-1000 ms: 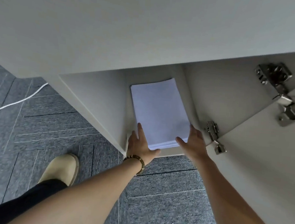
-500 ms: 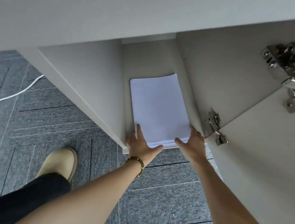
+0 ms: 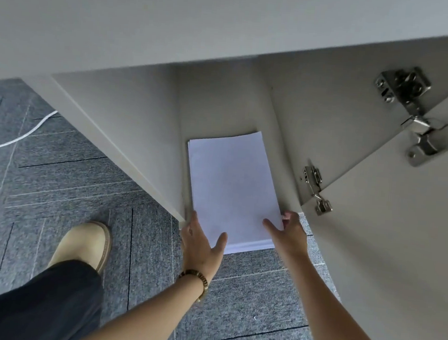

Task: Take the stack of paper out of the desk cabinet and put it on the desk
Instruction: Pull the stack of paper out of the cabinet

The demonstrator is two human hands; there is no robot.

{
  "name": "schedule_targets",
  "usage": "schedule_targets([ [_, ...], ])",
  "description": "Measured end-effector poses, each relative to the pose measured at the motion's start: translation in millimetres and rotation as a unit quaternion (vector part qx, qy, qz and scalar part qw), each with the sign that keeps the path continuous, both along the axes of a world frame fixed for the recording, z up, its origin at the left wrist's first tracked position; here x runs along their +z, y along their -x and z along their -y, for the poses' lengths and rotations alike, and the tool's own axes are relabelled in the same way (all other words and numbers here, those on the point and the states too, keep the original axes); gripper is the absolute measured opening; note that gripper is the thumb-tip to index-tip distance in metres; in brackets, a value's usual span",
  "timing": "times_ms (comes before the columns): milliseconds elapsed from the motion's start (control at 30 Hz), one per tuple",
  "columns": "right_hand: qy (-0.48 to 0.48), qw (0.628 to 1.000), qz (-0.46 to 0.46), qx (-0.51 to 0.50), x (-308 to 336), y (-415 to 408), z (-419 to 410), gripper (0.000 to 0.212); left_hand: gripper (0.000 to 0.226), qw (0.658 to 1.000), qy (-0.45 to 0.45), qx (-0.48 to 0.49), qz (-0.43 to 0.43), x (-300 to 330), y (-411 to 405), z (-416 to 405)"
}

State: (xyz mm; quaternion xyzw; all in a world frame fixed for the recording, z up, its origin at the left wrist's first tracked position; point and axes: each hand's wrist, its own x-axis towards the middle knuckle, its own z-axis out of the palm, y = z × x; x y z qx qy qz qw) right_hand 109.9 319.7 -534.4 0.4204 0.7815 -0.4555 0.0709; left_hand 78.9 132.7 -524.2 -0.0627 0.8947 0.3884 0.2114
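A white stack of paper point(image 3: 232, 186) lies on the floor of the open desk cabinet point(image 3: 130, 125), its near end sticking out past the cabinet's front edge over the carpet. My left hand point(image 3: 201, 243) grips the stack's near left corner, thumb on top and fingers along the side. The near right corner is held by my right hand point(image 3: 287, 234), thumb lying on the top sheet. The desk top point(image 3: 175, 23) spreads above the cabinet and fills the upper part of the view.
The cabinet door point(image 3: 388, 250) stands open at the right, hung on two metal hinges point(image 3: 420, 115). Grey carpet point(image 3: 64, 178) covers the floor, with a white cable point(image 3: 19, 137) at the left. My tan shoe point(image 3: 83, 244) and dark trouser leg are at lower left.
The stack has slid toward me, its near end now past the cabinet's front edge. Both hands came back with it, thumbs now on the top sheet. The view has shifted.
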Motion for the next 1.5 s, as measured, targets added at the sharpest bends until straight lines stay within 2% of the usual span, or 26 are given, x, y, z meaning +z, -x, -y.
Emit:
schedule_targets([
  [133, 0.05, 0.997, -0.052, 0.019, -2.7, 15.7, -2.1, 0.078, 0.096, 0.998, 0.017, 0.062, 0.021, 3.4, 23.0, -15.0],
  [267, 0.056, 0.997, -0.046, 0.023, -3.1, 19.7, -4.6, 0.082, 0.088, 0.995, 0.03, 0.095, 0.026, 3.7, 31.8, -18.0],
  [400, 0.029, 0.998, 0.0, 0.053, -0.2, 19.0, -4.6, 0.066, 0.05, 0.994, 0.028, 0.103, 0.04, 7.6, 36.4, -21.8],
  [500, 0.045, 0.997, 0.029, 0.053, 7.1, 20.0, -7.7, 0.057, 0.024, 0.989, -0.02, 0.119, 0.082, 16.8, 39.7, -22.2],
  [633, 0.081, 0.993, 0.061, 0.068, 12.9, 12.5, -5.6, 0.054, 0.028, 0.975, -0.116, 0.135, 0.135, 29.0, 32.0, -18.8],
  [767, 0.085, 0.992, 0.071, 0.061, 36.1, 0.6, -1.0, 0.038, 0.029, 0.97, -0.13, 0.119, 0.168, 47.2, 23.4, -6.0],
  [867, 0.097, 0.991, 0.068, 0.056, 66.1, -12.1, 7.5, 0.038, 0.054, 0.973, -0.113, 0.072, 0.186, 72.9, 15.2, 10.0],
  [900, 0.104, 0.99, 0.071, 0.063, 80.6, -18.0, 12.7, 0.039, 0.055, 0.974, -0.111, 0.061, 0.186, 84.7, 12.5, 16.2],
  [1100, 0.137, 0.986, 0.092, 0.016, 171.1, -60.5, 50.4, 0.053, 0.041, 0.973, -0.104, 0.023, 0.205, 180.5, -7.2, 54.1],
  [1333, 0.158, 0.986, 0.044, -0.02, 318.5, -132.7, 85.3, 0.065, 0.032, 0.971, -0.145, -0.008, 0.191, 311.1, -66.1, 90.0],
  [1400, 0.143, 0.989, 0.033, -0.01, 351.7, -154.7, 91.0, 0.059, 0.029, 0.969, -0.166, -0.002, 0.182, 345.4, -85.9, 102.0],
  [1500, 0.121, 0.992, 0.01, 0.025, 406.1, -185.8, 102.1, 0.038, 0.03, 0.965, -0.194, -0.012, 0.175, 392.3, -114.0, 122.1],
])
